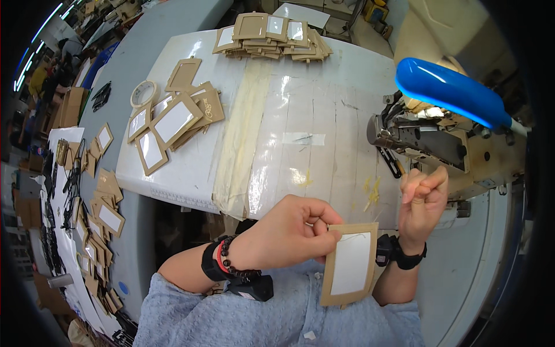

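Note:
In my left hand [300, 228] is a tan card holder [328, 283] with a white window, pinched at its upper left corner and held in front of my body. A fine loose thread [359, 235] lies across the top of its window. My right hand [425, 194] is raised to the right of the holder and apart from it, with the fingers curled together. Whatever those fingers pinch, if anything, is too small to make out. Just beyond my right hand stands the sewing machine's head [416, 136].
A stack of similar holders [251, 29] sits at the table's far edge. At the left lie a loose pile of holders [173, 122] and a tape roll [144, 93]. Black-handled snips [390, 162] rest by the machine. A blue lamp [448, 87] overhangs the right side. More holders [110, 217] cover the left side table.

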Motion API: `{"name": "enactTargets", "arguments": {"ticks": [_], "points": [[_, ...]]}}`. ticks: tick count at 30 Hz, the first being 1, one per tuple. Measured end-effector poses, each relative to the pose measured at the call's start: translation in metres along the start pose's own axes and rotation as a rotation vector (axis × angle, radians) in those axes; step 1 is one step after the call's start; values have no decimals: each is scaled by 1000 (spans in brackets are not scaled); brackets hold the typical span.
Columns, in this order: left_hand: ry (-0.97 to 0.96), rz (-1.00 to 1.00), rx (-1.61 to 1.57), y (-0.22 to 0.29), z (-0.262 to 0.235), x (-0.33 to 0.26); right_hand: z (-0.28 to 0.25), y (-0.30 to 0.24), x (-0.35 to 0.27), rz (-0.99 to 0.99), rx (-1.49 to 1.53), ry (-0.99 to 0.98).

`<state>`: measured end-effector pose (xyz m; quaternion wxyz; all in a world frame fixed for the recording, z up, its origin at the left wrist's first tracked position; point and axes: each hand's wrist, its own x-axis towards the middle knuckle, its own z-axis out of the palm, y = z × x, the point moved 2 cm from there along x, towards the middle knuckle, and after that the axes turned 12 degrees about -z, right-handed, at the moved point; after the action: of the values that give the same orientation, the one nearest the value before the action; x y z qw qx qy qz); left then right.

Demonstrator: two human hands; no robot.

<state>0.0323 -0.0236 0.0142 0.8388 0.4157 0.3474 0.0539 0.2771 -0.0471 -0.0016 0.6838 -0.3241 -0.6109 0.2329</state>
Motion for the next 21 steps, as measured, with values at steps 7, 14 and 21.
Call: {"name": "enactTargets", "arguments": {"ticks": [7, 14, 21], "points": [[-1, -20, -13, -3, -2, 2, 4, 1, -8, 76, -114, -12], [37, -16, -36, -7, -7, 5, 29, -46, -11, 132, -367, -255], [210, 100, 36, -8, -9, 9, 58, -58, -7, 32, -550, -465]]}}
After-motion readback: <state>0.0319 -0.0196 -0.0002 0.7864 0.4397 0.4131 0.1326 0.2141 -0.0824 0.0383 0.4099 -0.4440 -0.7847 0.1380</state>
